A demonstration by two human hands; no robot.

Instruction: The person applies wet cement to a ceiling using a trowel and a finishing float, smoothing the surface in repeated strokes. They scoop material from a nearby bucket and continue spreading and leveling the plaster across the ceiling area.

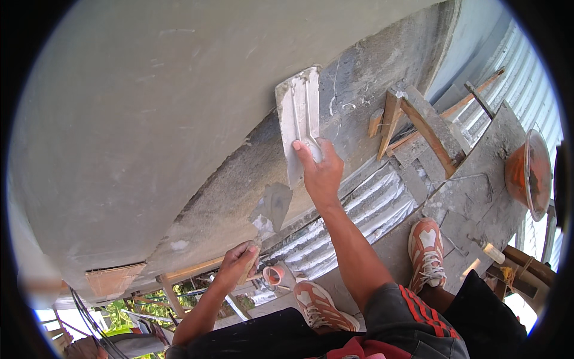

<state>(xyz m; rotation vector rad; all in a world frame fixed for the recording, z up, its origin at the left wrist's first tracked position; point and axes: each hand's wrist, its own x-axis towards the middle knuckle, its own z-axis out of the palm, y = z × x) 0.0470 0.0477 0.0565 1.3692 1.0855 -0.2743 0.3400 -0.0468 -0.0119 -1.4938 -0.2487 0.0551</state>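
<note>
While clasping trowel (301, 110) mid-frame in right hand (323, 175) | gripping scraper (275, 207) lower-centre in left hand (235, 267) | best sweep flat, evenly!

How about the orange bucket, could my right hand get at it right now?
Probably not: your right hand holds the trowel by the wall, and the bucket sits off to the right, past your right shoe.
</note>
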